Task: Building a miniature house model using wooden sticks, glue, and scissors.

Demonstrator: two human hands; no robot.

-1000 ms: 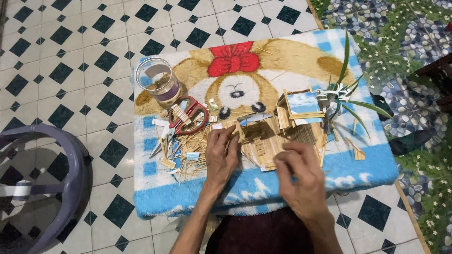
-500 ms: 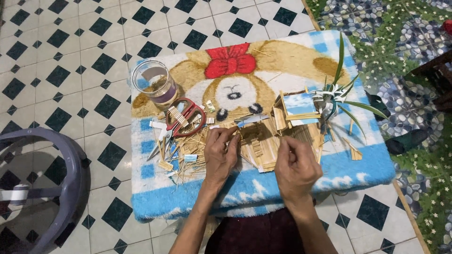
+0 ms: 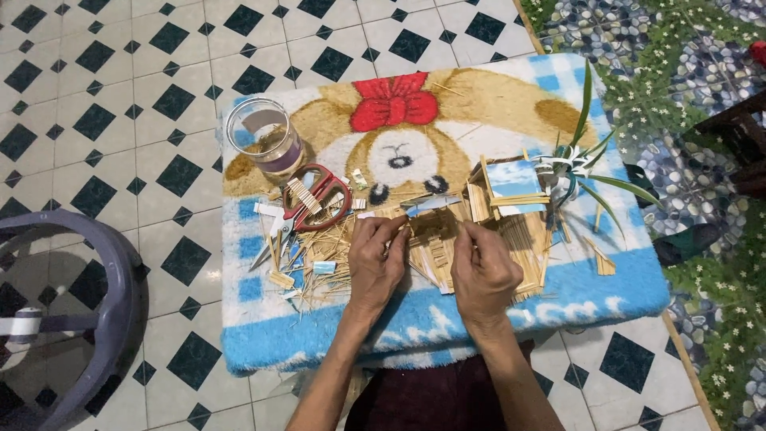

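between my two hands, on the blue edge of the plush mat (image 3: 558, 307), sits the little stick house (image 3: 471, 231) i'm working on, its small roof of thin sticks right at my fingertips. my left hand (image 3: 377, 263) has its fingers curled in, pinching at the house's left side; whether a loose stick is in that pinch i cannot tell. my right hand (image 3: 483, 275) is half closed, fingertips touching the sticks on the right side. just left of my left hand lies a scatter of cut sticks (image 3: 319, 259), and red-handled scissors (image 3: 307, 207) lie on top of them. farther up stands a clear glass jar (image 3: 263, 136). right of the house lies a green-leaved sprig (image 3: 578, 164).
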